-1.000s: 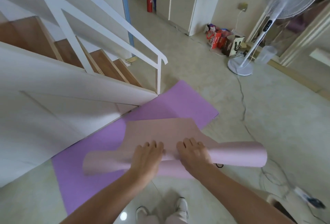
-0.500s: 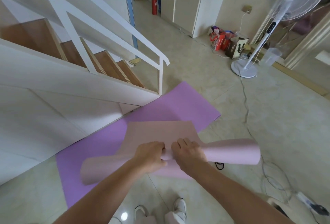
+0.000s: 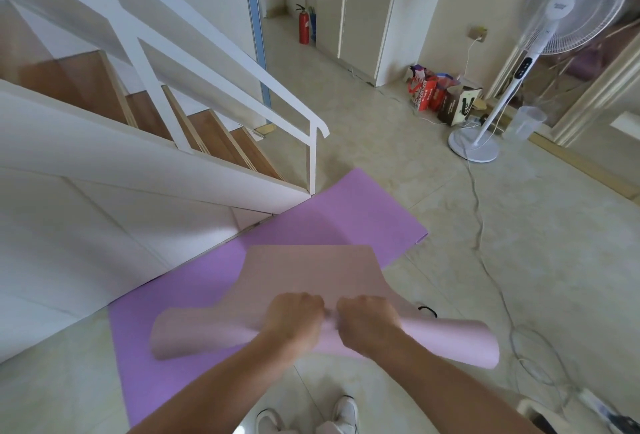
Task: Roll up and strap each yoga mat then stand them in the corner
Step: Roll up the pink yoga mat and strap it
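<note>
A pale pink yoga mat is lifted off the floor, its near part rolled into a loose tube that sticks out left and right of my hands. My left hand and my right hand grip the roll side by side at its middle, fingers curled over it. The mat's unrolled end hangs forward over a purple yoga mat that lies flat on the tiled floor beside the staircase base. A small black strap lies on the floor just right of the pink mat.
A staircase with a white railing fills the left. A standing fan with its cable trailing across the floor stands at the right, with bags and a clear jug beside it. My shoes show at the bottom.
My fingers have curled from flat on the roll into a grip around it. The roll has tightened and shifted slightly left, and less of the pink mat hangs unrolled.
</note>
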A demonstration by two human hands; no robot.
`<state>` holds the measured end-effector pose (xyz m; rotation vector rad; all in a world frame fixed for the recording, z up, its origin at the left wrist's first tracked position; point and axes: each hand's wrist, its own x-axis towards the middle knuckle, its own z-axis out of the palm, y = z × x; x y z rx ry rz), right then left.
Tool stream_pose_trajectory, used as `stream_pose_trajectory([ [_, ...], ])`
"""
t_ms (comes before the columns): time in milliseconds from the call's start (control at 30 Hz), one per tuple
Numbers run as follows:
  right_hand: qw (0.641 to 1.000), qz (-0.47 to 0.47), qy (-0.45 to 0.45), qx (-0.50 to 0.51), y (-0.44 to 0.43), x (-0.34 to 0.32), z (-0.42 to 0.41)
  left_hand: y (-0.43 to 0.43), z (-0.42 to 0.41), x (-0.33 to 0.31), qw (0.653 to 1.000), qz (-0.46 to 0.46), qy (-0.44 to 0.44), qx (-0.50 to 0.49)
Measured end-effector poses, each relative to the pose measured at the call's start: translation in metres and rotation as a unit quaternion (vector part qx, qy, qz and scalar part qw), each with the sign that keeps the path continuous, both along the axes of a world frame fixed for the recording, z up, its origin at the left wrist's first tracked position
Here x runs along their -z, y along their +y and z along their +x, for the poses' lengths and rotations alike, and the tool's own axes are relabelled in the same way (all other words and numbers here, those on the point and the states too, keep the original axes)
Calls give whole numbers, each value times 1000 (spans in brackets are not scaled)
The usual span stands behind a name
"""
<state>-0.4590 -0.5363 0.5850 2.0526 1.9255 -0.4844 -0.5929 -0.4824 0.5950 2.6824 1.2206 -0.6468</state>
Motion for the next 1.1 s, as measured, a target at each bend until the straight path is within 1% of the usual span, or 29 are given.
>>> stream_pose_trajectory([
  [67, 998, -59, 7, -23, -1, -1, -1, -1, -1, -2, 998, -59, 9, -19],
  [100, 996, -78, 15, -30, 0, -1, 0, -2, -1, 0, 997, -70, 7, -17],
  [133, 995, -95, 31, -26, 1, -1, 2, -4, -2, -1, 998, -55, -11, 0],
  [167, 993, -109, 50, -18, 2, -3, 4, -6, -3, -2, 999, -20, -34, 26],
  [233, 989, -123, 77, -9, 5, -4, 11, -12, -6, 2, 996, 10, -24, 82],
  [300, 987, -130, 96, -22, 6, -5, 14, -18, -8, 4, 993, 51, -39, 100],
  [333, 986, -134, 94, -35, 7, -5, 14, -20, -8, 5, 995, 28, -36, 92],
  [400, 988, -121, 80, -47, 5, -2, 13, -17, -7, 6, 998, 8, -32, 50],
  [433, 991, -95, 71, -54, 2, -1, 12, -15, -8, 11, 999, -20, -23, 27],
  [467, 994, -63, 63, -66, -1, 2, 12, -13, -9, 14, 999, -46, -24, 2],
  [500, 994, -7, 47, -94, -5, 8, 13, -10, -10, 16, 997, -66, -35, -21],
  [533, 991, 38, 17, -129, -10, 11, 14, -8, -11, 17, 994, -91, -47, -41],
  [567, 987, 61, -20, -148, -13, 14, 15, -6, -10, 15, 989, -123, -58, -55],
  [600, 985, 67, -40, -153, -16, 15, 15, -5, -9, 13, 984, -156, -70, -57],
  [633, 987, 61, -32, -147, -17, 13, 15, -3, -8, 11, 981, -176, -71, -50],
  [667, 992, 37, -13, -120, -16, 11, 16, -2, -7, 10, 981, -177, -68, -32],
  [733, 996, -47, 24, -74, -12, 10, 20, -7, -6, 6, 992, -107, -65, 13],
  [767, 995, -75, 46, -49, -10, 10, 23, -11, -8, 11, 995, -45, -68, 50],
  [800, 991, -104, 77, -25, -7, 8, 25, -16, -9, 12, 995, -14, -46, 87],
  [833, 987, -127, 102, -14, -6, 6, 26, -22, -10, 8, 995, -4, -25, 92],
  [867, 984, -139, 113, -14, -5, 4, 26, -24, -10, 8, 995, 17, -31, 91],
  [900, 984, -136, 110, -19, -4, 4, 26, -24, -11, 10, 997, -3, -29, 72],
  [933, 989, -109, 93, -30, -6, 4, 25, -22, -10, 6, 998, -17, -39, 43],
  [1000, 997, -5, 43, -71, -13, 7, 23, -14, -9, 9, 998, -52, -40, -15],
  [1033, 995, 28, 9, -92, -15, 10, 22, -11, -11, 12, 996, -67, -50, -38],
  [1067, 995, 20, -21, -96, -18, 11, 20, -8, -11, 12, 994, -77, -60, -56],
  [1100, 993, 52, -41, -94, -17, 11, 18, -7, -12, 11, 991, -95, -70, -67],
])
